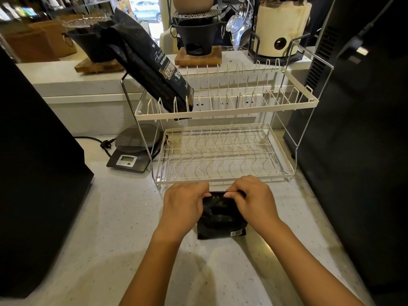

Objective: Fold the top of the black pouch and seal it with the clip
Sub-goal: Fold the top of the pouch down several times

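A small black pouch [220,219] stands on the speckled counter [114,228], just in front of the dish rack. My left hand [184,205] pinches the pouch's top edge at its left corner. My right hand [254,200] pinches the same edge at the right corner. The top edge sits pressed flat between my thumbs and fingers. My hands hide the sides of the pouch. No clip is visible.
A white two-tier dish rack [225,157] stands right behind the pouch. A large black coffee bag [152,67] leans in its upper tier. A kitchen scale [132,151] sits to the left. Dark appliances flank the counter at the left [35,151] and right [357,129].
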